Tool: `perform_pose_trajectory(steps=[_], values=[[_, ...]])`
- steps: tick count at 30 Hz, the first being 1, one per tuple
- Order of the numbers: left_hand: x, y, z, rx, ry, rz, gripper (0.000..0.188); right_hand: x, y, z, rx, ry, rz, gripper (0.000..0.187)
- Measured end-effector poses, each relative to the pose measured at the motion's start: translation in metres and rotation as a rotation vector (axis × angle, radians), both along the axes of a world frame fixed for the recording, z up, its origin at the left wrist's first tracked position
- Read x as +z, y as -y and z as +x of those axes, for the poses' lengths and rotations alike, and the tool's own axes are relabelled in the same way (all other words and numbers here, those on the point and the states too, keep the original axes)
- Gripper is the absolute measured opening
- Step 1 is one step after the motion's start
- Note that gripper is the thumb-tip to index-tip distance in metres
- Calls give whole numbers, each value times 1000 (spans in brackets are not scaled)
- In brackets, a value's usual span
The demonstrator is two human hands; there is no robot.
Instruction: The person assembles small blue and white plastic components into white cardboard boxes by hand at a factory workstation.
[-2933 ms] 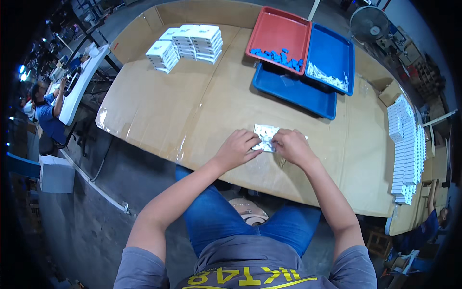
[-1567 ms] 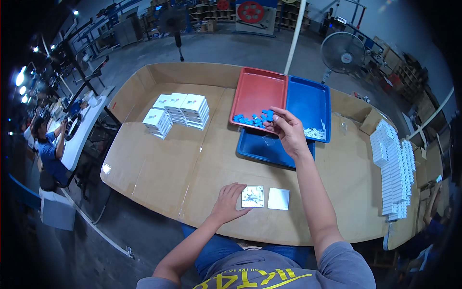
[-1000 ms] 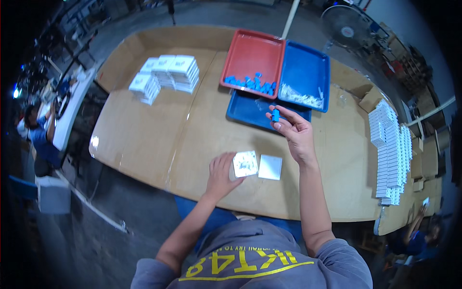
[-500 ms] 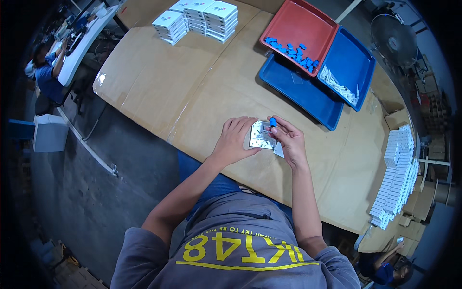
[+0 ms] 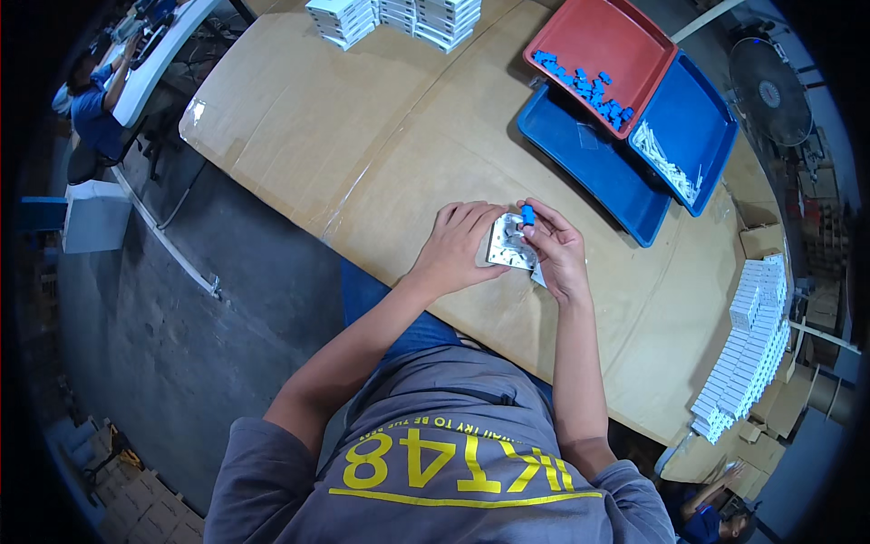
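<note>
Right hand [image 5: 562,254]: grip narrow, thumb and fingertips holding one small blue piece.
Blue piece [image 5: 527,215]: upright in that grip, over the upper right part of the white square plate; whether it touches cannot be told.
Left hand [image 5: 458,245]: grip holding the plate by its left side, thumb at the near corner, fingers along the far edge.
White square plate [image 5: 512,254]: between the two hands, at the near side of the table, its detailed face up; fine detail too small to tell.
White panel [image 5: 538,275]: just beside the plate, mostly hidden by the right hand.
Red tray [image 5: 607,41]: beyond the hands, to the right; a loose scatter of blue pieces [image 5: 589,89] along its near side.
Right blue tray [image 5: 698,104]: adjoining the red tray; slender white parts [image 5: 666,163] heaped at its near end.
Lower blue tray [image 5: 616,186]: partly beneath both; a small clear scrap [image 5: 587,136] on it.
Table [image 5: 381,145]: cardboard-covered, carrying all of these.
White stacks [image 5: 399,18]: far left, cut by the upper edge.
White rows [image 5: 748,344]: closely packed along the right side.
</note>
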State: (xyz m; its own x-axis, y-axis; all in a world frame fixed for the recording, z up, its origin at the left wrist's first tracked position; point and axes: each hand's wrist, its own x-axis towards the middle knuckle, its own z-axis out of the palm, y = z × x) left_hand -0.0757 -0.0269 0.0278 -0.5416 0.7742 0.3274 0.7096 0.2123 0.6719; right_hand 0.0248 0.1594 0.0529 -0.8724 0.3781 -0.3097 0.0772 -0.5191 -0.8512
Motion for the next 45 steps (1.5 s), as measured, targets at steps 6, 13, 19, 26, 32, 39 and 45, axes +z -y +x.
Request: perform_pose_trajectory(steps=[6, 13, 19, 26, 32, 39, 45], values=[[-1, 1, 0, 2, 7, 11, 88, -3, -1, 2, 24, 32, 10, 45], [-2, 2, 1, 26, 35, -23, 94, -20, -3, 0, 4, 42, 452, 31], [-5, 3, 0, 18, 37, -14, 96, 1, 16, -4, 38, 154, 1025, 30], [-5, 4, 1, 15, 42, -11, 97, -3, 21, -6, 97, 34, 1324, 29], [-6, 4, 0, 24, 65, -16, 98, -4, 23, -9, 132, 23, 1367, 26], [-6, 3, -2, 44, 50, -35, 94, -7, 25, -10, 139, 52, 1310, 28], [-5, 4, 0, 26, 81, -14, 99, -14, 27, -7, 86, 62, 1179, 26]])
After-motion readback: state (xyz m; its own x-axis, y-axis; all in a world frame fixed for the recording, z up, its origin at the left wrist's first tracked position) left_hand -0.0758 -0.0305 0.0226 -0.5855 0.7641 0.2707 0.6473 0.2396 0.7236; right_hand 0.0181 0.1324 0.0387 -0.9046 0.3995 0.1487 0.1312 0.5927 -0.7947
